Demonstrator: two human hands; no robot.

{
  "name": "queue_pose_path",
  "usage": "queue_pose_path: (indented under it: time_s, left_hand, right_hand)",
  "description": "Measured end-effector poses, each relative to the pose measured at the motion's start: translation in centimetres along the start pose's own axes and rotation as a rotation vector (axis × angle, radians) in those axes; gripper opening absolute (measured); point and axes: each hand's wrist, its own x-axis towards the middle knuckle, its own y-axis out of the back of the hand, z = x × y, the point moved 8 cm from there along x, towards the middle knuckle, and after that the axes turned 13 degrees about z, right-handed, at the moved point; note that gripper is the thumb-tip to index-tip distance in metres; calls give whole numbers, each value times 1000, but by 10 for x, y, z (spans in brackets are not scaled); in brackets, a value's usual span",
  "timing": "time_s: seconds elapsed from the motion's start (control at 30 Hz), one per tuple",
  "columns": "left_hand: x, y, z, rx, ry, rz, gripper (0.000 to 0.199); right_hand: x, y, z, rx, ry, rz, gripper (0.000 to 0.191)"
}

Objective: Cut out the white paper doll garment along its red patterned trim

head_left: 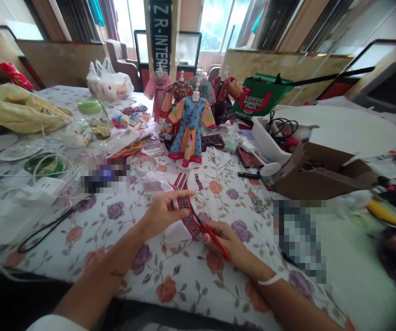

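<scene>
In the head view, my left hand (165,211) is closed on a strip of white fabric with a red and black patterned band (185,203), thumb and fingers near its right edge. My right hand (227,243) grips red-handled scissors (217,241). Their dark blades point up and left, at the band's right edge. A white part of the fabric (178,233) hangs below my left fingers onto the flowered tablecloth (125,248). Just beyond lies a small white scrap with a patterned edge (198,178).
Small dressed forms stand ahead, the nearest in a blue and orange robe (191,126). A clear tape roll (145,164) lies left of it. To the right are a cardboard box (322,172) and a white bin (270,138). White cables and a power adapter (42,191) lie left.
</scene>
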Motion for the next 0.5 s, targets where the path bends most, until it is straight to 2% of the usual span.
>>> queue_pose_path:
  time_s: [0.5]
  left_hand:
    - [0,1,2,22,-22,3,44]
  right_hand:
    - [2,1,-6,-28,45,19,53]
